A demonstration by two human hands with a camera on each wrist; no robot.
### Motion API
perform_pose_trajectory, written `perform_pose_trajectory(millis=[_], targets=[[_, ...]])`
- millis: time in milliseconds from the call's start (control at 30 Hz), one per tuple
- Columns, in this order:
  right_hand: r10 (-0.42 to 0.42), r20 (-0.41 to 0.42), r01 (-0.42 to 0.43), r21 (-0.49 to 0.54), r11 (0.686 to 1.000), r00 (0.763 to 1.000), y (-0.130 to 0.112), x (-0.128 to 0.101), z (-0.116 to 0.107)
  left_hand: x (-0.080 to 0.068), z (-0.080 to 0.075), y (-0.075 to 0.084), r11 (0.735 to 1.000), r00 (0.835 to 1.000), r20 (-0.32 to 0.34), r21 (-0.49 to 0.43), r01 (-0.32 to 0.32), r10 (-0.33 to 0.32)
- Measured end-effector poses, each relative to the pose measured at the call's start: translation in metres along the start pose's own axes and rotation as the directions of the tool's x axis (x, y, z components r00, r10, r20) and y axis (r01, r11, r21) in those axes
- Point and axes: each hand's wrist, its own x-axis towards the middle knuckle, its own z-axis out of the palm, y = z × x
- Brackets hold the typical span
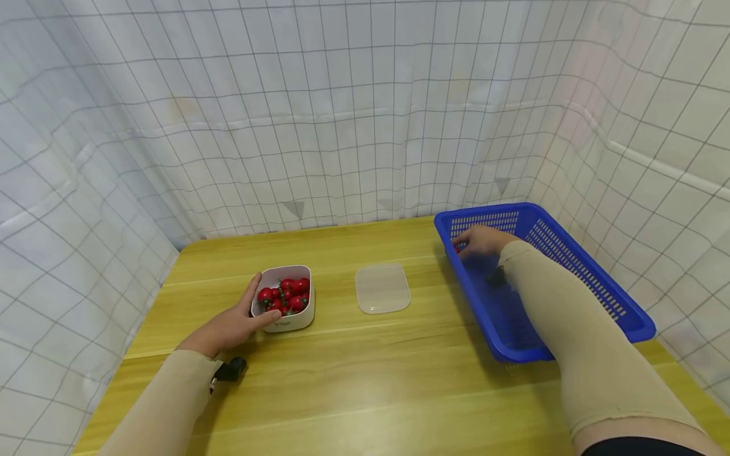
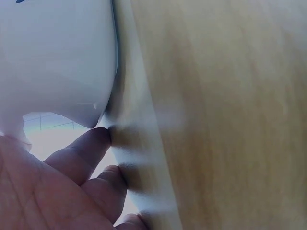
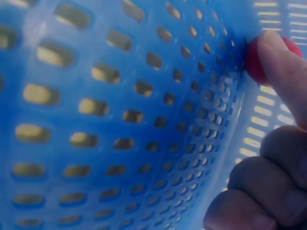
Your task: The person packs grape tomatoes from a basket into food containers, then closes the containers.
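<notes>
A white bowl filled with several red cherry tomatoes stands left of centre on the wooden table. My left hand grips the bowl's left side, thumb on the rim and fingers round the near wall. In the left wrist view the fingers touch the base of the bowl. My right hand is inside the far end of a blue mesh basket. It pinches one cherry tomato against the basket wall, with a fingertip over it.
A clear plastic lid lies flat on the table between the bowl and the basket. A white gridded curtain encloses the table on three sides. Bare wood stretches along the table's front.
</notes>
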Motion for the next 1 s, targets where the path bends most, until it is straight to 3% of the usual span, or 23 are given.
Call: perform_pose_trajectory(millis=[467, 1000], targets=[[0.052, 0.085, -0.051, -0.006, 0.999, 0.995, 0.0027, -0.0026, -0.0047, -0.0004, -0.0008, -0.0010, 1.000, 1.000, 0.000, 0.000, 0.001, -0.001], [0.085, 0.082, -0.085, -0.004, 0.996, 0.993, -0.0010, -0.0089, -0.0021, -0.0006, -0.0008, -0.0003, 1.000, 1.000, 0.000, -0.017, -0.004, 0.004]])
